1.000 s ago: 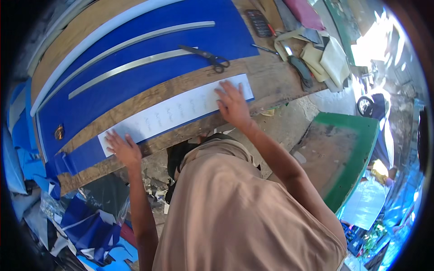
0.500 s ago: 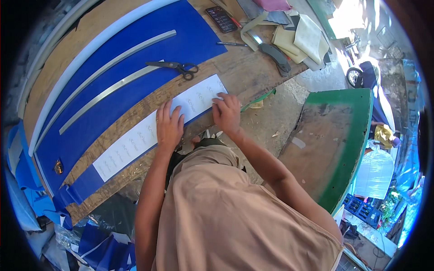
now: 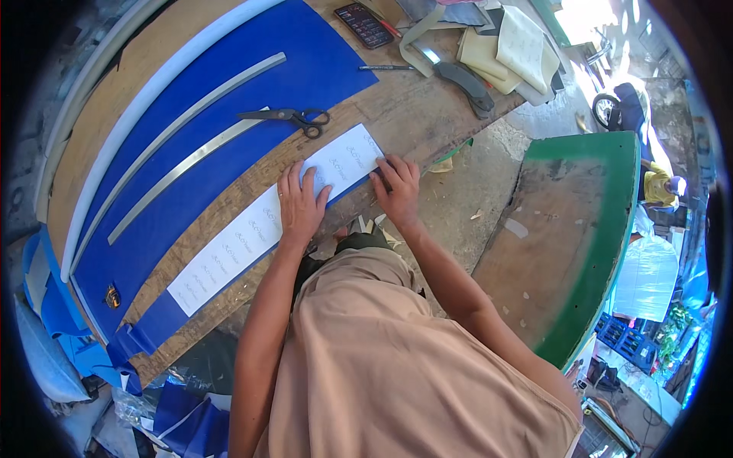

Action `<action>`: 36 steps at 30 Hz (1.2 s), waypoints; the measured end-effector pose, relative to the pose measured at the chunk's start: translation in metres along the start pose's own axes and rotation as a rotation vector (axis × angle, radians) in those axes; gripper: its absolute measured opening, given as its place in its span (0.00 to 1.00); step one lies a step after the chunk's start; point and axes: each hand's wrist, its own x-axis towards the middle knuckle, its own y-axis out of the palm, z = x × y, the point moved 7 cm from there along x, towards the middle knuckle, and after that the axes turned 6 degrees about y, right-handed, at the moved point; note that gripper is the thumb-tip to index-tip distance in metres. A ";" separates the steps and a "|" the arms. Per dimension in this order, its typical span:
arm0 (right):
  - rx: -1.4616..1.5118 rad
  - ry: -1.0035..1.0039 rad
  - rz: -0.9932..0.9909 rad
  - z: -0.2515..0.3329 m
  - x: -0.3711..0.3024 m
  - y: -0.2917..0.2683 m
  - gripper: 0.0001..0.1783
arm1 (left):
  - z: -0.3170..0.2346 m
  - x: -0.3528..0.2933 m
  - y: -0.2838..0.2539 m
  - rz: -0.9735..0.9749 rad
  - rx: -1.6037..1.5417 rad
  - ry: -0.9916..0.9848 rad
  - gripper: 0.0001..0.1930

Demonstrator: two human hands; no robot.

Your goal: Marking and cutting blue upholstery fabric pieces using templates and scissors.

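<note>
A long white strip (image 3: 229,252) with repeated grey print lies on a narrow blue strip of sheet material (image 3: 156,319) along the bench's near edge. My left hand (image 3: 301,206) rests on the white strip right of its middle, fingers spread and flat. At its right end, my right hand (image 3: 400,189) has bent fingers and thumb closed on the edge of the white strip. Beyond the strips, black-handled scissors (image 3: 294,117) lie partly on a large blue sheet (image 3: 191,103), one blade over a metal strip (image 3: 187,172).
A second curved metal strip (image 3: 206,90) lies on the blue sheet. Farther right on the wooden bench (image 3: 397,122) are a phone (image 3: 364,25), a pen (image 3: 385,68), a utility knife (image 3: 463,85) and cream material scraps (image 3: 508,57). A green-edged board (image 3: 565,229) stands at right.
The view has shifted slightly. My right hand has slid off the white strip's face to its right end, fingers more bent. My left hand stays on the strip, fingers a little more spread.
</note>
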 end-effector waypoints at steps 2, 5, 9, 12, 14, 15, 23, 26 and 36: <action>0.030 0.014 -0.021 -0.003 0.000 0.000 0.19 | 0.000 0.000 0.001 -0.004 -0.003 -0.006 0.30; 0.071 0.001 -0.074 -0.004 -0.001 -0.001 0.18 | 0.001 0.000 0.002 0.001 -0.001 -0.016 0.31; 0.075 0.040 -0.067 -0.009 -0.003 0.000 0.15 | 0.001 0.000 0.001 -0.006 0.003 -0.024 0.32; 0.082 0.039 -0.070 -0.010 -0.003 0.000 0.15 | 0.002 0.000 0.002 -0.001 0.009 -0.016 0.32; 0.097 0.026 -0.083 -0.009 -0.002 -0.001 0.15 | 0.003 -0.001 0.003 0.002 0.012 -0.019 0.32; 0.088 0.043 -0.073 -0.010 -0.001 0.000 0.15 | 0.004 -0.002 0.004 0.000 0.013 -0.026 0.32; 0.136 0.067 0.060 -0.017 0.007 -0.002 0.14 | 0.002 0.001 0.004 0.034 0.040 -0.028 0.31; -0.049 -0.110 -0.055 -0.058 0.069 -0.029 0.16 | -0.006 0.010 -0.015 0.070 0.054 -0.035 0.30; -0.565 0.089 0.202 -0.191 0.224 -0.071 0.26 | -0.150 0.002 -0.266 -0.474 -1.709 -0.060 0.11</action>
